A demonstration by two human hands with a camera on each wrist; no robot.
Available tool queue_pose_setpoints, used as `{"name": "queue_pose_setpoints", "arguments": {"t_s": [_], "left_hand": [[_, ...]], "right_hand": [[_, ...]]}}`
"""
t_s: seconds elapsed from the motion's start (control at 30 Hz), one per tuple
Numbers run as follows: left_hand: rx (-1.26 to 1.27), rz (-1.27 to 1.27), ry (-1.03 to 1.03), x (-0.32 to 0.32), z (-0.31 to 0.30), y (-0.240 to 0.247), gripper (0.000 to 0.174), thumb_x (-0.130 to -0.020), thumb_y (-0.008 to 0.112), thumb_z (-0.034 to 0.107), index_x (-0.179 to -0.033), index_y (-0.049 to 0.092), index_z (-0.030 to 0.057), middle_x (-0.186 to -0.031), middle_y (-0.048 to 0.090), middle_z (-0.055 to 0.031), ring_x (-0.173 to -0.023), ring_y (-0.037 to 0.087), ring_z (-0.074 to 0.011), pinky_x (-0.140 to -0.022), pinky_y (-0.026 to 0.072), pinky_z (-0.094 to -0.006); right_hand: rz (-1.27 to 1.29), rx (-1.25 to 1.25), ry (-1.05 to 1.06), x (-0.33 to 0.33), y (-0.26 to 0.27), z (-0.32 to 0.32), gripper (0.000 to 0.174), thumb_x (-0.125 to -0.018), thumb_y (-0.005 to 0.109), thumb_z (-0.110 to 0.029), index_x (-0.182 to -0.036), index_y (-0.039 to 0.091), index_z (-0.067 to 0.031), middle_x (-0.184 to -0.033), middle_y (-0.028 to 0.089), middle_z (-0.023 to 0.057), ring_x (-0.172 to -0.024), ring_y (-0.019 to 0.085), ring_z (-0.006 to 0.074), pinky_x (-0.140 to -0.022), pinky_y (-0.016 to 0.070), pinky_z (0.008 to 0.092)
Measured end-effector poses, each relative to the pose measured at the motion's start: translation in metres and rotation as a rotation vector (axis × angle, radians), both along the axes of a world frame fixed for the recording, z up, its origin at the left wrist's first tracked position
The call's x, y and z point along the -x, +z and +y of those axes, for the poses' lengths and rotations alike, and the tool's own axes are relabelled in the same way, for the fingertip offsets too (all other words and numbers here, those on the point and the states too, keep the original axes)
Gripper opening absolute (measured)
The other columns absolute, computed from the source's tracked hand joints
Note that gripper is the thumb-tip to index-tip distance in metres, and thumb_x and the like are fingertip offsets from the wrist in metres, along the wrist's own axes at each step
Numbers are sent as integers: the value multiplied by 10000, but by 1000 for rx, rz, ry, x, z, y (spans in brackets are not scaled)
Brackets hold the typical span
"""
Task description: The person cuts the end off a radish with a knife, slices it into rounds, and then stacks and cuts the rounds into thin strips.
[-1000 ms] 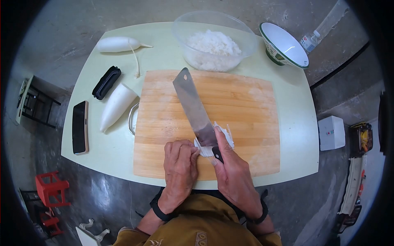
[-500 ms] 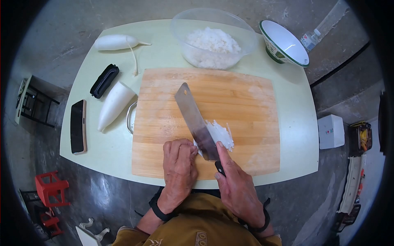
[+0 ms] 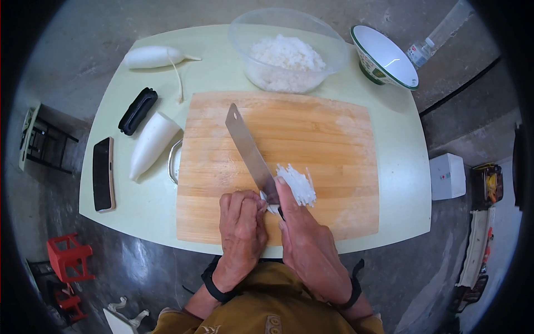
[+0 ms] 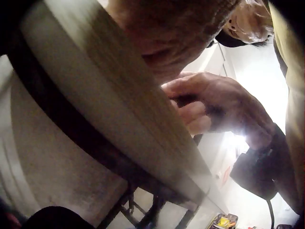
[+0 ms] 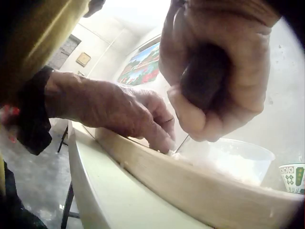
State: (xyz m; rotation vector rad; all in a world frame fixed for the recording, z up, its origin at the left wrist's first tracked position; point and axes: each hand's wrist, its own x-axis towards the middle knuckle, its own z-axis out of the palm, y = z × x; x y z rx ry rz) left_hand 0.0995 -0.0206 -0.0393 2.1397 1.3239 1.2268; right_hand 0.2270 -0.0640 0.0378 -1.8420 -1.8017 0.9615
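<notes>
In the head view my right hand (image 3: 308, 239) grips the dark handle of a cleaver (image 3: 247, 147), its blade pointing up and left over the wooden cutting board (image 3: 334, 139). My left hand (image 3: 242, 231) has curled fingers holding a small piece of white radish (image 3: 272, 209) right beside the blade. Most of that piece is hidden under fingers and cleaver. A small heap of white radish shreds (image 3: 298, 185) lies right of the blade. The right wrist view shows the fist round the cleaver handle (image 5: 206, 76) and the left fingertips pressed down near the board.
Behind the board stands a clear plastic bowl (image 3: 236, 42) of white shreds; right of it, a green-rimmed bowl (image 3: 389, 55). On the left lie a cut radish (image 3: 154, 146), a whole radish (image 3: 150, 57), a black case (image 3: 137, 111), a phone (image 3: 103, 173) and a metal handle (image 3: 174, 161).
The cleaver first drew toward me and right, then came back left against the left fingertips. The shreds now show uncovered beside the blade. My left hand has hardly moved.
</notes>
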Motion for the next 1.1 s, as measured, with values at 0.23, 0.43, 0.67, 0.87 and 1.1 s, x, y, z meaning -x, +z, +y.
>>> {"name": "queue_pose_setpoints", "arguments": {"t_s": [0.23, 0.43, 0.67, 0.87, 1.1], "left_hand": [[5, -2, 3, 0, -1, -2, 168, -764, 638, -101, -885, 569, -7, -937, 568, -146, -855, 511, -335, -739, 441, -402], [7, -45, 20, 1, -2, -2, 162, -768, 641, -96, -887, 578, -6, -939, 570, -145, -862, 523, -332, -735, 450, -395], [-37, -24, 46, 0, -1, -1, 189, -733, 665, -125, -869, 581, -25, -888, 592, -143, -804, 565, -303, -692, 466, -364], [-8, -24, 21, 1, -1, -4, 172, -750, 648, -102, -871, 574, -5, -938, 574, -140, -851, 526, -324, -723, 452, -392], [-2, -28, 27, 1, 0, -4, 194, -736, 660, -108, -874, 577, 0, -940, 576, -138, -851, 528, -326, -724, 453, -391]], "right_hand": [[195, -301, -15, -8, -22, 11, 640, -876, 509, 80, -1481, 315, -2, -1351, 495, 295, -1195, 536, 439, -964, 470, 429], [200, -169, -73, -9, -2, -1, 638, -891, 491, 52, -1493, 291, -14, -1374, 481, 284, -1240, 506, 435, -1015, 434, 428], [132, -216, 1, -10, -12, -13, 712, -902, 522, 1, -1533, 207, -87, -1029, 583, 247, -852, 600, 440, -718, 509, 484], [115, -205, -5, -9, -11, -13, 712, -906, 524, -1, -1536, 210, -106, -1003, 590, 231, -827, 602, 433, -704, 509, 489], [92, -24, -17, -13, 4, -25, 659, -888, 507, 50, -1497, 264, -17, -1373, 478, 283, -1211, 511, 458, -985, 459, 458]]}}
